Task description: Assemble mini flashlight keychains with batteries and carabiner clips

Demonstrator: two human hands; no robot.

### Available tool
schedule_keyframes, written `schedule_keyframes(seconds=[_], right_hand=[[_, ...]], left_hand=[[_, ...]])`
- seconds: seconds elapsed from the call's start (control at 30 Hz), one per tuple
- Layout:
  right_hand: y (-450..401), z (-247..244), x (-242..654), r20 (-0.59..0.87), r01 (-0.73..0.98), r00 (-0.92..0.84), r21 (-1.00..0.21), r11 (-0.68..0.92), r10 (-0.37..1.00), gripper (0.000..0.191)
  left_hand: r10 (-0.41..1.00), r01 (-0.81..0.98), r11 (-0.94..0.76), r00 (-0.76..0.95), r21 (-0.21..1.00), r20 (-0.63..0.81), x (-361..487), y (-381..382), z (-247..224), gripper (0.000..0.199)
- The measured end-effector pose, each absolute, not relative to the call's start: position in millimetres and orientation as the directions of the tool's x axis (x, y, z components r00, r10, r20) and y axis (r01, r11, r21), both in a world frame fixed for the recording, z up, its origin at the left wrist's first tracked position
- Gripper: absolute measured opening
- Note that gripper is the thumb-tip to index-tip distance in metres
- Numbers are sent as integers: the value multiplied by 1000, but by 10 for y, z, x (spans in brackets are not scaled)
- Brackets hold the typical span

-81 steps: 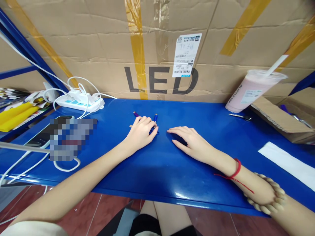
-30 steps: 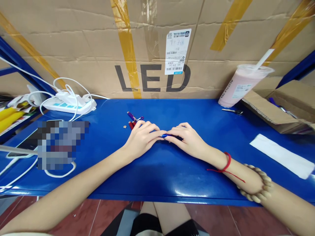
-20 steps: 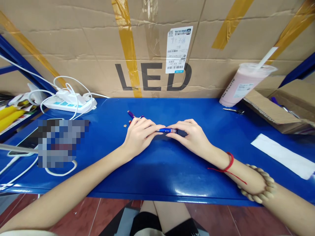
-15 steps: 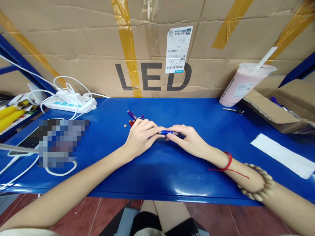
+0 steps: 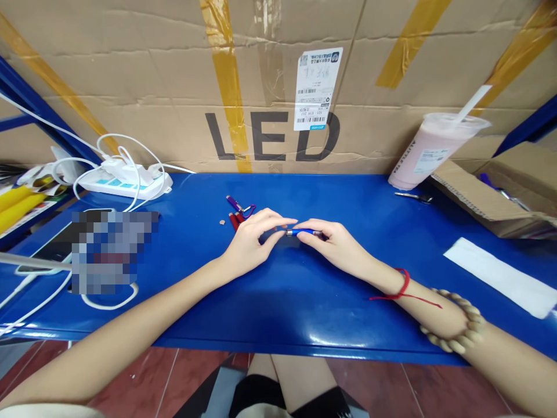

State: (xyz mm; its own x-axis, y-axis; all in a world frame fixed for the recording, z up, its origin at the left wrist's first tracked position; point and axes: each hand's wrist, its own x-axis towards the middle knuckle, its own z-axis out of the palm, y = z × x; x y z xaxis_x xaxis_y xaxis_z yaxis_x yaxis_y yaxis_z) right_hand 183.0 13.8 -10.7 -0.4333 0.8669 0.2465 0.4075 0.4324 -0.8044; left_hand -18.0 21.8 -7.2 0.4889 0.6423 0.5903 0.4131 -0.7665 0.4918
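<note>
My right hand pinches a small blue keychain flashlight between thumb and fingers, its silver end pointing left. The far end is partly hidden in my right palm. My left hand is open at the silver end, with thumb and forefinger apart; whether the thumb tip touches the metal I cannot tell. Just behind my left hand lie a purple keychain flashlight with a purple carabiner clip and red cylinders of like shape, partly covered by the hand. A tiny round piece lies beside them.
On the blue table, a white power strip with cables and a phone are at left. A pink drink cup, a key, an open cardboard box and white paper sit at right. A large carton stands behind.
My left fingers have come off the blue flashlight and spread apart, baring its silver end. My right hand keeps its hold in nearly the same place.
</note>
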Motion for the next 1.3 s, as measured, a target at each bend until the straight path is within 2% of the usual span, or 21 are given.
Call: schedule_keyframes(seconds=[0.2, 0.4, 0.7, 0.87, 0.93, 1.1, 1.2, 1.3], right_hand=[[172, -99, 1855, 275, 485, -382, -753, 445, 882, 29], [125, -69, 1831, 237, 485, -401, -764, 425, 885, 28], [146, -113, 1849, 262, 484, -394, -756, 441, 881, 27], [128, -126, 1839, 276, 473, -445, -736, 485, 852, 24], [113, -123, 1820, 286, 458, -491, -719, 523, 823, 24], [134, -133, 1816, 321, 479, -454, -698, 532, 831, 36], [177, -151, 1853, 370, 502, -391, -682, 532, 843, 32], [192, -163, 1874, 364, 462, -378, -723, 514, 851, 31]], left_hand=[[793, 354, -585, 436, 730, 425, -177, 197, -8, 26], [861, 319, -477, 358, 819, 363, -174, 193, -20, 30], [838, 397, -524, 400, 754, 372, -175, 190, -29, 29], [737, 535, -674, 533, 509, 415, -183, 197, -53, 20], [730, 563, -684, 536, 464, 425, -185, 211, -63, 19], [811, 594, -582, 378, 555, 446, -195, 260, -57, 19], [850, 564, -519, 264, 643, 455, -197, 270, -39, 20], [882, 513, -468, 211, 720, 422, -186, 253, -14, 22]])
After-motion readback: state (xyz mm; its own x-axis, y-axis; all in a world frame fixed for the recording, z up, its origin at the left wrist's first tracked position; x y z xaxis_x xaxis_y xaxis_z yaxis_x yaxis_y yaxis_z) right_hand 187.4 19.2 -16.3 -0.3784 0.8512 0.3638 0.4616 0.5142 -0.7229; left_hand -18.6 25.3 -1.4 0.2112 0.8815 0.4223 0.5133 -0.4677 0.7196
